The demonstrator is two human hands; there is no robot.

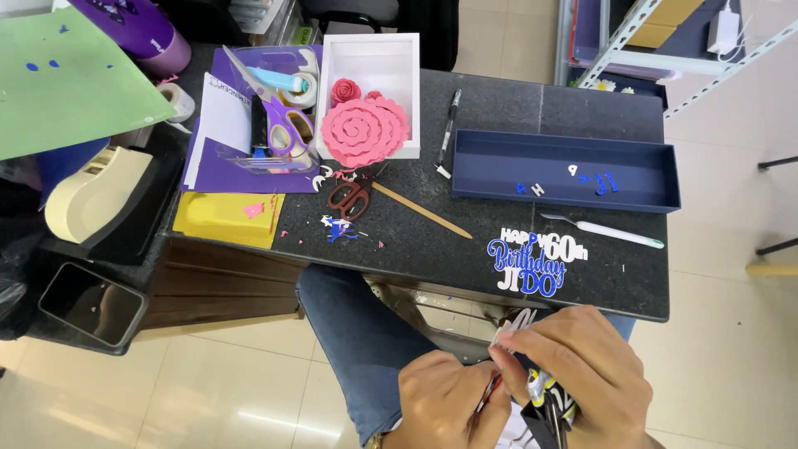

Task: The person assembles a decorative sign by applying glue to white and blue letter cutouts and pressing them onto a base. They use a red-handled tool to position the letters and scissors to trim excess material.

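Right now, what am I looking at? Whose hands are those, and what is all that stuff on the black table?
This one picture comes from a camera worn on a person's head, looking down. The two hands at the bottom are that person's own: the left hand and the right hand. Together they pinch a small glue tube over their lap.

On the black table lie a pink paper rose resting on a white box, purple scissors, small brown scissors, a wooden stick, a pen, a navy tray holding tiny cut letters, and a blue-and-white paper cake sign.
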